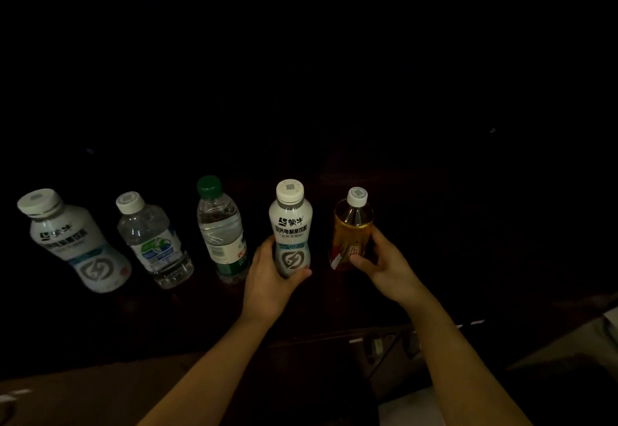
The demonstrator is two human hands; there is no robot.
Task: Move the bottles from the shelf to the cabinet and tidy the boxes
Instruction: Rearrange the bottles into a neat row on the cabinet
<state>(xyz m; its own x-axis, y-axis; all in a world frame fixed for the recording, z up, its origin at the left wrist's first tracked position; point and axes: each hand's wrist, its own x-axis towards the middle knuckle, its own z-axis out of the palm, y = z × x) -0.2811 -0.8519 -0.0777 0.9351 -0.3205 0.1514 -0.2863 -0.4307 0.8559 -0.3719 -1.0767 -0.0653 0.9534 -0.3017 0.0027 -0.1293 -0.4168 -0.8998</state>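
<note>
Several bottles stand in a row inside a very dark space. My left hand grips the lower part of a white electrolyte drink bottle with a white cap. My right hand holds an amber tea bottle with a white cap and a red label. Left of them stand a green-capped water bottle, a clear water bottle with a white cap, and a second white drink bottle at the far left. Whether the two held bottles rest on the dark surface or hang just above it I cannot tell.
The dark surface under the bottles stretches right of the tea bottle with nothing visible on it. Its front edge runs below my wrists. A pale floor or object shows at the lower right. The back is too dark to read.
</note>
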